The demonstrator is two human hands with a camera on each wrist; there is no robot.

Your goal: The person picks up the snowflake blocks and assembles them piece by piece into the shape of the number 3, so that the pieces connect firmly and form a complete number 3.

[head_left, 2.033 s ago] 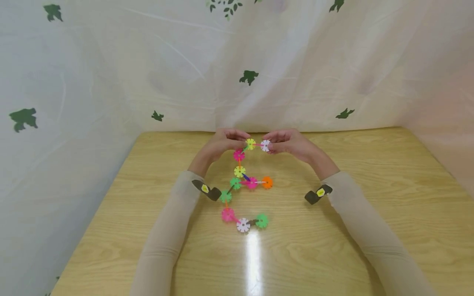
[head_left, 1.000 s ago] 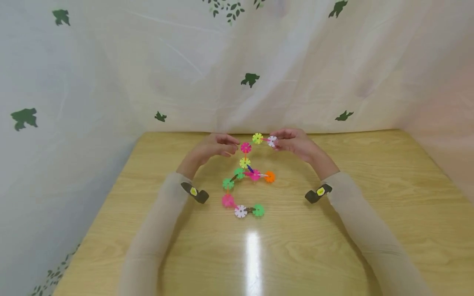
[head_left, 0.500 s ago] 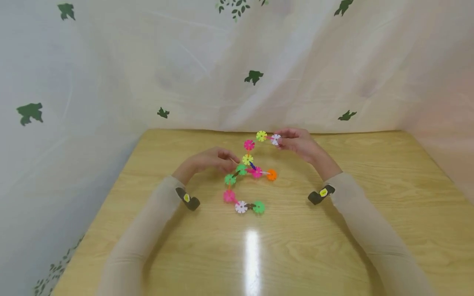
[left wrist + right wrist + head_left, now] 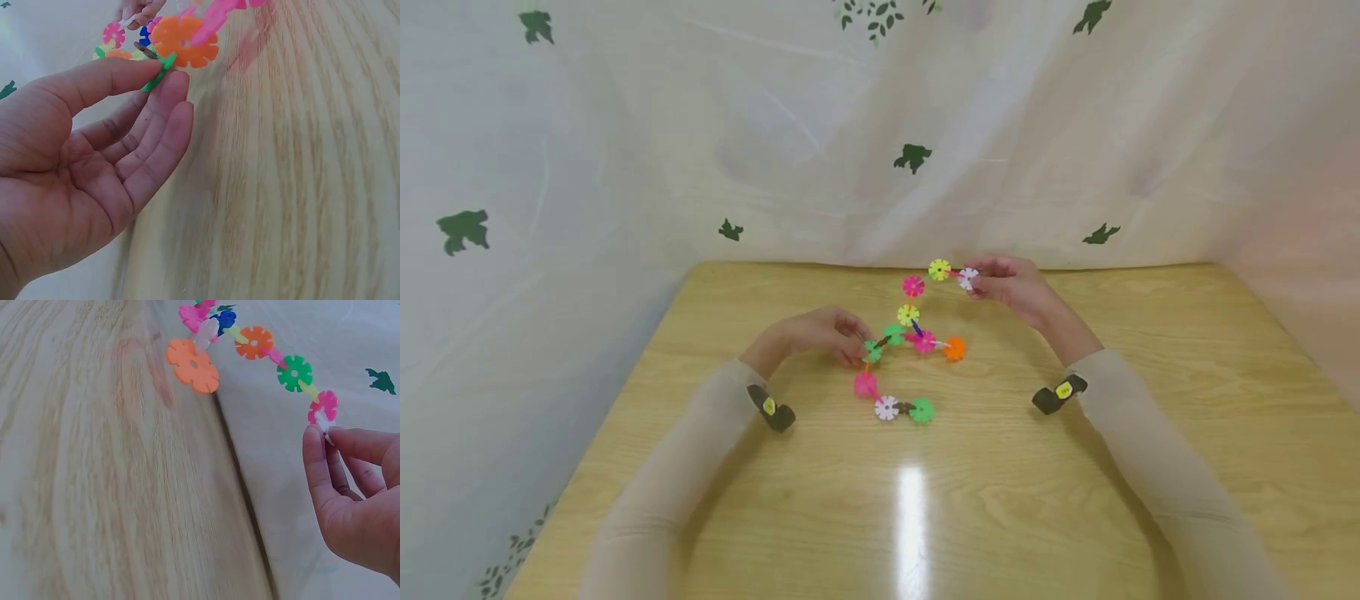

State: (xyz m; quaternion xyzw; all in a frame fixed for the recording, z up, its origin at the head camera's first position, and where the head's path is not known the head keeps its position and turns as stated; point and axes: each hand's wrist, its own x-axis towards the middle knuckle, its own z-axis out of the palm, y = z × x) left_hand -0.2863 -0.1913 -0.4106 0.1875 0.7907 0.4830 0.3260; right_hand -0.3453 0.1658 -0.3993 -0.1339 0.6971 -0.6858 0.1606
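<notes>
Notched plastic snowflake discs are joined edge to edge in a branching, E-like chain. My right hand (image 4: 1018, 287) pinches the white disc (image 4: 967, 278) at its far right tip between thumb and fingertips. Beside that are a yellow disc (image 4: 939, 269) and a pink disc (image 4: 913, 286). On the chain's left side my left hand (image 4: 820, 331) pinches a green disc (image 4: 872, 351); the left wrist view shows this green piece (image 4: 161, 72) between thumb and forefinger. An orange disc (image 4: 954, 348) tips the middle branch, and a green disc (image 4: 921, 410) ends the lower one.
Beneath the chain is a wood-grain table (image 4: 1037, 500) with a bright light reflection near its front. A pale curtain (image 4: 790, 133) with green bird prints hangs close behind the far edge and along the sides. Dark straps circle both sleeves.
My left hand has left the upper end, come down toward me and taken the green disc. The chain has shifted away and up to the right; my right hand keeps the white disc.
</notes>
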